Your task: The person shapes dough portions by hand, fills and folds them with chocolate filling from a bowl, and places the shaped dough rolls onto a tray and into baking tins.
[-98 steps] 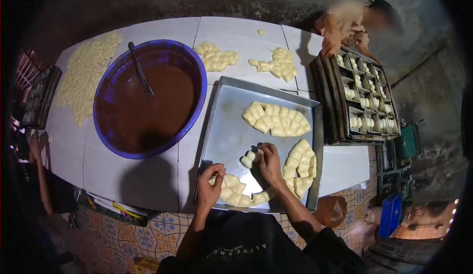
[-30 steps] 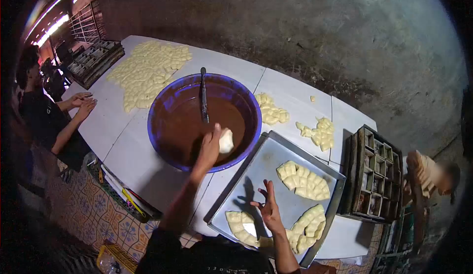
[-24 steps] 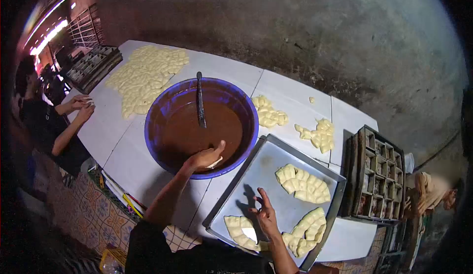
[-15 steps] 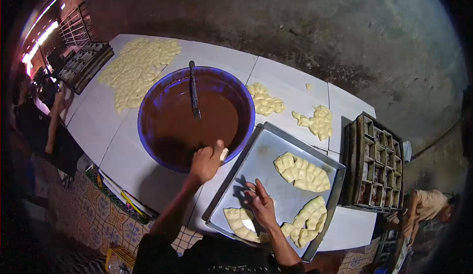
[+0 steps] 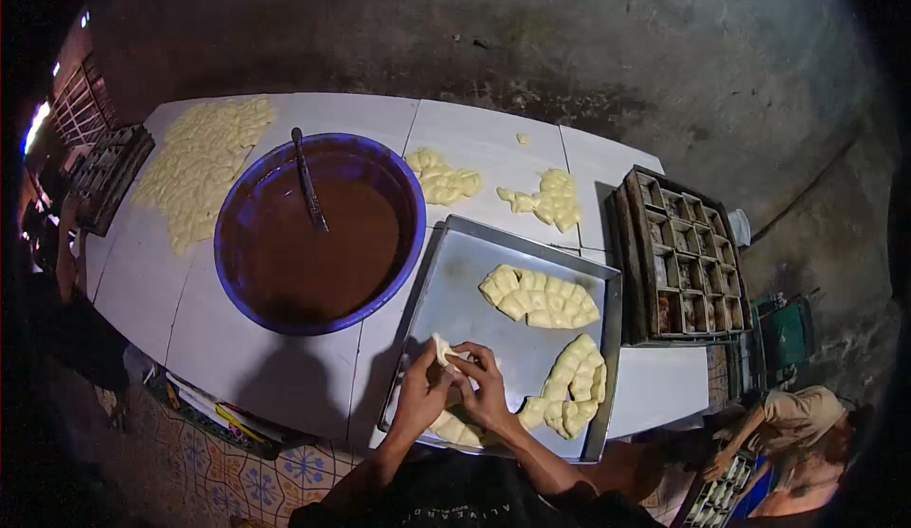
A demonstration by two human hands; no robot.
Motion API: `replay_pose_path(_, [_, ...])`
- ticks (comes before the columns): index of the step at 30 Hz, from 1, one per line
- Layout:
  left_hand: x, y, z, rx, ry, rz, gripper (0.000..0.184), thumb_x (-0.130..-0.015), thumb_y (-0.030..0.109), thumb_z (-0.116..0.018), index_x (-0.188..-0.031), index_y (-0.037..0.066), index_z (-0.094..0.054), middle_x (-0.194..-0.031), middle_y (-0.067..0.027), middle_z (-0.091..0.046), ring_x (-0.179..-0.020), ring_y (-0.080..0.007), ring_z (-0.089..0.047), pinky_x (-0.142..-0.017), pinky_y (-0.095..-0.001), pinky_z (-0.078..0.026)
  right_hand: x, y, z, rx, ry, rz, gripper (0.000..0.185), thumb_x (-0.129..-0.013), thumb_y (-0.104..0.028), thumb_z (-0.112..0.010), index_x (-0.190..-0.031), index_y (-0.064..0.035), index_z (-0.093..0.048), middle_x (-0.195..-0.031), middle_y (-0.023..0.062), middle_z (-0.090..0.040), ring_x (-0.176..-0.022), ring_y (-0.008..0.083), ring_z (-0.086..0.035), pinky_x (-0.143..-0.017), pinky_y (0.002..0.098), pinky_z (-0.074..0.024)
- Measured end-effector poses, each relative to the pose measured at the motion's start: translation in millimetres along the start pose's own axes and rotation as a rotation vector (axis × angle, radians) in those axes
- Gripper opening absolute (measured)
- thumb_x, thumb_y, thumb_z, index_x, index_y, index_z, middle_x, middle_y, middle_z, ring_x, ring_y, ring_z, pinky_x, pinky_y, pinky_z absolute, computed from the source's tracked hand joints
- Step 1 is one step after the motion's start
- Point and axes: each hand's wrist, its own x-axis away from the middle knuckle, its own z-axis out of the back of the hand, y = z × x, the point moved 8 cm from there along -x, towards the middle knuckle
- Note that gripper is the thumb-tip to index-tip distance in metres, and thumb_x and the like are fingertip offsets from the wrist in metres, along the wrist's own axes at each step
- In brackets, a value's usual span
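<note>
Pinching white dough (image 5: 442,351) over the metal tray (image 5: 467,291), black shirt (image 5: 474,490) lettered "ALIVEANG"

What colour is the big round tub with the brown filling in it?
The big round tub is blue-purple, seen best in the head view.

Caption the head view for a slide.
Left hand and right hand pinch dough over a metal tray beside a blue basin.
</note>
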Motion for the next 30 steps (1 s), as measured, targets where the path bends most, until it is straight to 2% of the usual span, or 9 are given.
replay_pose_path(3, [6,0,-1,-0.252,0.002,-0.224,0.034,-0.087,0.011,-0.067,-0.117,-0.005,-0.06,-0.096,-0.0164,-0.063,-0.092,-0.0232,-0.064,-0.077,-0.0297,-0.05,-5,-4,15,-0.191,0.046,0.001,0.024,-0.08,-0.003,-0.068,-0.104,-0.0018,-0.07,-0.122,0.0098,-0.054,-0.09,0.0168,-0.055,-0.082,0.0296,-0.0472])
replay_pose_path(5, [8,-10,-5,0.07,-0.083,-0.1,0.027,-0.087,0.014,-0.068,-0.105,-0.006,-0.065,-0.093,-0.0152,-0.064,-0.088,-0.0203,-0.063,-0.072,-0.0306,-0.05,0,13,21,-0.501,0.22,-0.163,0.029,-0.078,-0.004,-0.071,-0.107,-0.001,-0.069,-0.121,0.0102,-0.054,-0.096,0.0183,-0.057,-0.086,0.0317,-0.0469])
replay_pose_path(9, [6,-9,-7,0.127,-0.073,-0.157,0.026,-0.086,0.018,-0.071,-0.098,-0.005,-0.067,-0.089,-0.0097,-0.064,-0.072,-0.0139,-0.061,-0.063,-0.0257,-0.049,-5,-32,24,-0.212,0.044,0.016,0.026,-0.08,-0.001,-0.069,-0.106,-0.0015,-0.067,-0.118,0.0112,-0.057,-0.096,0.022,-0.061,-0.079,0.0311,-0.0493])
replay_pose_path(14, [18,-12,-12,0.194,0.015,-0.013,0.021,-0.087,0.016,-0.071,-0.085,-0.002,-0.06,-0.078,-0.0027,-0.059,-0.065,-0.006,-0.054,-0.056,-0.0208,-0.044,20,10,17,-0.092,-0.074,-0.199,0.033,-0.085,-0.008,-0.066,-0.117,-0.0032,-0.064,-0.078,0.0117,-0.061,-0.075,0.0204,-0.058,-0.073,0.0287,-0.0467])
replay_pose_path(19, [19,-12,-27,0.013,-0.185,-0.237,0.021,-0.085,0.001,-0.068,-0.101,0.0,-0.055,-0.083,-0.0044,-0.059,-0.074,-0.0104,-0.059,-0.06,-0.0223,-0.05,30,27,32,-0.126,0.049,-0.207,0.041,-0.09,-0.011,-0.062,-0.13,-0.0049,-0.054,-0.106,0.0093,-0.063,-0.079,0.0172,-0.058,-0.073,0.0284,-0.0476])
replay_pose_path(21, [26,-13,-39,0.377,-0.426,-0.209,0.03,-0.084,-0.006,-0.063,-0.11,0.001,-0.05,-0.093,-0.0083,-0.058,-0.088,-0.0158,-0.062,-0.068,-0.0228,-0.053,70,57,-10,-0.966,-0.493,-0.913,0.045,-0.09,-0.011,-0.062,-0.132,-0.0033,-0.051,-0.114,0.0095,-0.061,-0.084,0.0177,-0.061,-0.076,0.0264,-0.0483])
replay_pose_path(23, [33,-3,-43,0.48,-0.544,-0.126,0.034,-0.083,-0.011,-0.058,-0.111,0.002,-0.046,-0.109,-0.0104,-0.052,-0.102,-0.0237,-0.062,-0.08,-0.0281,-0.053,67,46,-4,-1.05,-0.51,-0.903,0.044,-0.087,-0.005,-0.063,-0.129,0.0002,-0.053,-0.116,0.0097,-0.061,-0.09,0.0146,-0.062,-0.079,0.0244,-0.049])
replay_pose_path(26, [21,-6,-11,0.327,-0.114,-0.271,0.033,-0.08,-0.011,-0.058,-0.109,0.0,-0.049,-0.103,-0.0089,-0.054,-0.11,-0.026,-0.059,-0.096,-0.036,-0.046,32,55,37,-0.393,-0.218,-0.565,0.041,-0.085,0.005,-0.056,-0.126,0.001,-0.055,-0.123,0.0133,-0.06,-0.104,0.0177,-0.06,-0.088,0.028,-0.0483])
replay_pose_path(30, [10,-20,5,0.268,-0.05,-0.236,0.024,-0.084,-0.012,-0.051,-0.105,0.0,-0.053,-0.099,-0.0081,-0.057,-0.103,-0.0188,-0.061,-0.092,-0.0308,-0.045,20,135,58,-0.127,0.118,-0.36,0.046,-0.078,0.009,-0.052,-0.123,0.0024,-0.057,-0.118,0.0162,-0.063,-0.114,0.026,-0.058,-0.098,0.0339,-0.044])
